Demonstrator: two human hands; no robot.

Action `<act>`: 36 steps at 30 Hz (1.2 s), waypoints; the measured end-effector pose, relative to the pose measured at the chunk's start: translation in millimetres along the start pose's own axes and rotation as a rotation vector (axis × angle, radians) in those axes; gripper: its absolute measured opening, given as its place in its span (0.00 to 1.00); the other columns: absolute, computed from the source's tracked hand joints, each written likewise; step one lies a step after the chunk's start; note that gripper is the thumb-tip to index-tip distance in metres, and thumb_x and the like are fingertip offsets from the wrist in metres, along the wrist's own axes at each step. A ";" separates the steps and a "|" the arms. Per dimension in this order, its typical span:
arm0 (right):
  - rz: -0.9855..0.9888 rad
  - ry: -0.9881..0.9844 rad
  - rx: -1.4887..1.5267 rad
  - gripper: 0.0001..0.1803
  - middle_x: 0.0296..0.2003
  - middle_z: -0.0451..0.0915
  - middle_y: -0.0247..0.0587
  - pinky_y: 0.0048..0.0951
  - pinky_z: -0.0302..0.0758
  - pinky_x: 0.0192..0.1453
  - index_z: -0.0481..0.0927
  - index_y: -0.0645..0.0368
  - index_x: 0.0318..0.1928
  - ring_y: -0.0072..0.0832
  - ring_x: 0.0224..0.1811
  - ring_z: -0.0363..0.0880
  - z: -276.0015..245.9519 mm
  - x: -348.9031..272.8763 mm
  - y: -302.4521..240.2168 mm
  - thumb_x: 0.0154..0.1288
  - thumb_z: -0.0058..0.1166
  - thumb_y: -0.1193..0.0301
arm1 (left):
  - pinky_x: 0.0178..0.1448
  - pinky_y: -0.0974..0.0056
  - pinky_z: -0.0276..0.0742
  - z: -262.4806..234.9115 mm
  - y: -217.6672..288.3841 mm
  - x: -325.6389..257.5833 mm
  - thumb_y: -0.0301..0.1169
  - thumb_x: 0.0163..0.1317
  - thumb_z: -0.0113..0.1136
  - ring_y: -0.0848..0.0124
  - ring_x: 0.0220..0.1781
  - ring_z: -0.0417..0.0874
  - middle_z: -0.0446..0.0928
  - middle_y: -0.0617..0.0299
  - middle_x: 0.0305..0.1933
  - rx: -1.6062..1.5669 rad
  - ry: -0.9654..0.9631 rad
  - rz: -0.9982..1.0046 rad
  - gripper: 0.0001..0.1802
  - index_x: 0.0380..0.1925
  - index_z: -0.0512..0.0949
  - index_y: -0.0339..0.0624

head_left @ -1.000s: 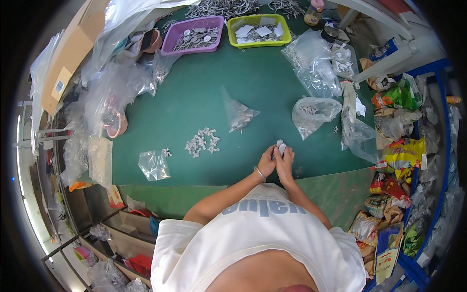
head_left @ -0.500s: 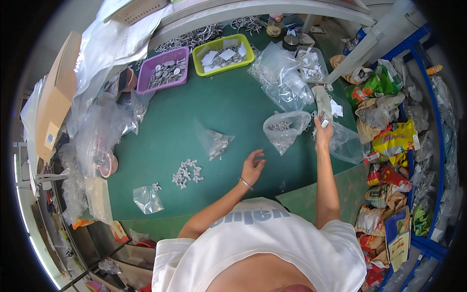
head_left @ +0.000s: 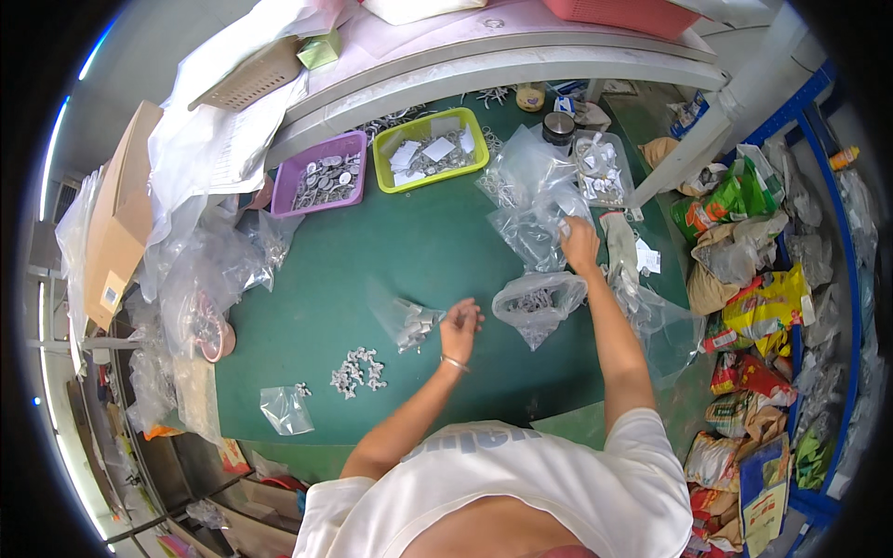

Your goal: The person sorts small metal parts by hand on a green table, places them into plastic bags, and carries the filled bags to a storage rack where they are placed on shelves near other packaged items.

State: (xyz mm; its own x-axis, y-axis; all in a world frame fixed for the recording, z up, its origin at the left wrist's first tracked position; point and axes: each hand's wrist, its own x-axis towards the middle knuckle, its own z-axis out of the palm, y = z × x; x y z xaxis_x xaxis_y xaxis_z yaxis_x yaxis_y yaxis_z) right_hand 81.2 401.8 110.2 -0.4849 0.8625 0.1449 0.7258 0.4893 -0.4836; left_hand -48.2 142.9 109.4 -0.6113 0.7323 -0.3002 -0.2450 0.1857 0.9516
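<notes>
My left hand (head_left: 460,331) hangs over the green table with its fingers loosely bent and apart, holding nothing visible. Just left of it lies a clear bag of small silver-grey pieces (head_left: 416,325). My right hand (head_left: 580,245) is closed at the right edge of a large clear plastic bag (head_left: 532,234). Its fingertips are pinched around something pale, too small to make out. Below this hand stands an open clear bag of small metal parts (head_left: 535,304). Small grey metal parts (head_left: 357,372) lie loose at the left front, near a small clear bag (head_left: 286,410).
A purple basket (head_left: 279,191) of round metal discs and a yellow-green basket (head_left: 386,177) with white cards stand at the back. A clear tray (head_left: 621,167), dark-lidded jar (head_left: 558,128) and grey-green cloth (head_left: 618,246) are at right. A shelf edge (head_left: 484,70) spans the far side.
My right hand has moved left and away from me, from beside the grey-green cloth to the large clear bag. My left hand has shifted left toward the bag of silver-grey pieces. The view has tilted up.
</notes>
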 end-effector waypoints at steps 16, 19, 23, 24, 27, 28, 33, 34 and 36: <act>0.472 -0.841 1.007 0.12 0.25 0.76 0.33 0.19 0.65 0.22 0.75 0.61 0.34 0.17 0.23 0.71 -46.7 11.7 -59.5 0.53 0.57 0.67 | 0.39 0.73 0.69 74.2 40.1 117.8 0.25 0.57 0.51 0.79 0.35 0.72 0.75 0.64 0.34 0.046 -0.282 0.214 0.13 0.42 0.72 0.34; 0.723 -0.870 1.050 0.12 0.26 0.75 0.36 0.24 0.69 0.22 0.74 0.59 0.36 0.23 0.26 0.73 -17.5 26.2 -40.9 0.53 0.57 0.68 | 0.40 0.74 0.68 73.4 42.6 121.8 0.25 0.58 0.49 0.80 0.35 0.72 0.75 0.66 0.37 0.103 -0.429 0.185 0.16 0.48 0.71 0.36; 0.825 -0.594 1.316 0.13 0.31 0.75 0.36 0.29 0.72 0.27 0.73 0.58 0.39 0.27 0.28 0.75 1.1 19.3 -32.9 0.54 0.55 0.69 | 0.39 0.74 0.68 76.0 47.5 135.5 0.24 0.58 0.48 0.81 0.35 0.71 0.74 0.68 0.36 0.164 -0.505 0.172 0.19 0.52 0.69 0.39; 0.795 -0.505 1.352 0.13 0.33 0.75 0.37 0.30 0.73 0.28 0.72 0.58 0.40 0.28 0.28 0.75 1.8 17.0 -33.0 0.54 0.55 0.70 | 0.37 0.74 0.68 80.1 48.8 138.9 0.23 0.57 0.47 0.81 0.33 0.71 0.74 0.68 0.35 0.149 -0.516 0.172 0.20 0.52 0.69 0.39; 0.873 -0.496 1.299 0.12 0.33 0.74 0.36 0.31 0.74 0.31 0.73 0.58 0.40 0.27 0.31 0.74 -6.7 13.9 -8.0 0.55 0.54 0.69 | 0.31 0.73 0.69 100.0 58.1 143.5 0.22 0.55 0.47 0.81 0.27 0.71 0.74 0.66 0.32 0.171 -0.565 0.180 0.21 0.52 0.69 0.40; 0.858 -0.424 1.238 0.14 0.34 0.74 0.36 0.32 0.72 0.33 0.73 0.59 0.41 0.28 0.32 0.73 -10.5 13.1 0.8 0.55 0.54 0.68 | 0.29 0.73 0.69 108.5 62.9 146.3 0.22 0.54 0.47 0.80 0.26 0.70 0.74 0.66 0.31 0.227 -0.589 0.190 0.22 0.52 0.69 0.40; 0.588 -0.177 0.615 0.28 0.42 0.76 0.53 0.33 0.70 0.44 0.71 0.69 0.47 0.39 0.41 0.76 -29.7 18.1 42.7 0.55 0.49 0.56 | 0.24 0.71 0.69 162.7 66.8 179.6 0.24 0.53 0.49 0.77 0.21 0.71 0.74 0.60 0.28 0.355 -0.564 0.460 0.23 0.53 0.68 0.41; 0.473 -0.151 0.428 0.28 0.42 0.74 0.61 0.38 0.69 0.46 0.70 0.70 0.48 0.47 0.44 0.75 -26.3 22.5 71.9 0.57 0.47 0.56 | 0.25 0.71 0.70 178.9 74.6 180.4 0.25 0.53 0.50 0.76 0.22 0.72 0.74 0.59 0.29 0.337 -0.595 0.377 0.24 0.54 0.66 0.40; 0.272 -0.097 0.295 0.28 0.40 0.74 0.62 0.41 0.67 0.49 0.70 0.71 0.47 0.53 0.44 0.73 -42.6 14.5 38.6 0.59 0.45 0.55 | 0.27 0.70 0.72 179.1 85.7 181.8 0.27 0.53 0.53 0.74 0.25 0.74 0.75 0.57 0.31 0.257 -0.553 0.088 0.28 0.57 0.62 0.39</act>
State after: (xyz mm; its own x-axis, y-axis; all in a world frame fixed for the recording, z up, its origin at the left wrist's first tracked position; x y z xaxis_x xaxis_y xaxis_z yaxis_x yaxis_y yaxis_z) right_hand 122.9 438.7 130.4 -0.3482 0.9323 -0.0974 0.6699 0.1748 -0.7216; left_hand -45.6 409.3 148.2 -0.1234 0.9706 -0.2066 0.0204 0.2107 0.9773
